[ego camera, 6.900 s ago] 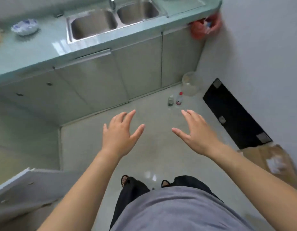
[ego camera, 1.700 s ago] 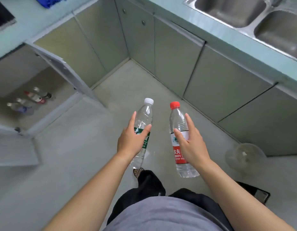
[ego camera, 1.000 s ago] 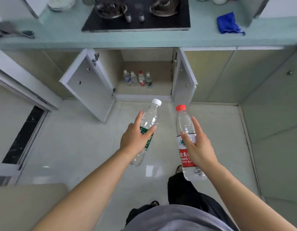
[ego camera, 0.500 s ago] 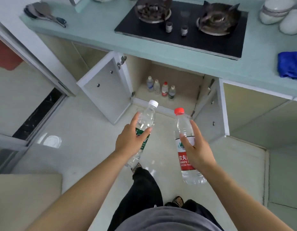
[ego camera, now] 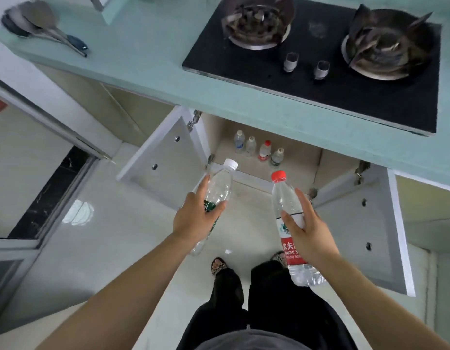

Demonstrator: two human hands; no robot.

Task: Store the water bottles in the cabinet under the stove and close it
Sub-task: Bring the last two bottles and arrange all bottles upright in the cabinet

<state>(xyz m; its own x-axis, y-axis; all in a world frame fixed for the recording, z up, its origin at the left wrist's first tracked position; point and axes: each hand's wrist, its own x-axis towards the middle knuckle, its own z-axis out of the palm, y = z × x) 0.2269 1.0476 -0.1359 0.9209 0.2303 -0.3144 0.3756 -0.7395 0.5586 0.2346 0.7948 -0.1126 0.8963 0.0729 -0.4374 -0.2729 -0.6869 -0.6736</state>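
Note:
My left hand (ego camera: 195, 218) grips a clear bottle with a white cap and green label (ego camera: 221, 185). My right hand (ego camera: 308, 236) grips a clear bottle with a red cap and red label (ego camera: 285, 198). Both bottles are held above the floor just in front of the open cabinet (ego camera: 289, 157) under the black gas stove (ego camera: 320, 59). Several small bottles (ego camera: 258, 149) stand in a row on the cabinet floor. The left door (ego camera: 166, 162) and the right door (ego camera: 365, 228) both swing out wide.
A teal countertop (ego camera: 148, 46) runs above the cabinet, with grey ladles (ego camera: 39, 24) at its far left. A sliding door frame with a black threshold strip (ego camera: 47, 193) is on the left. My feet in sandals (ego camera: 219, 265) stand on the pale floor.
I have stepped closer to the cabinet, which now looms larger, right in front of the bottles. Both hands keep the same hold on their bottles.

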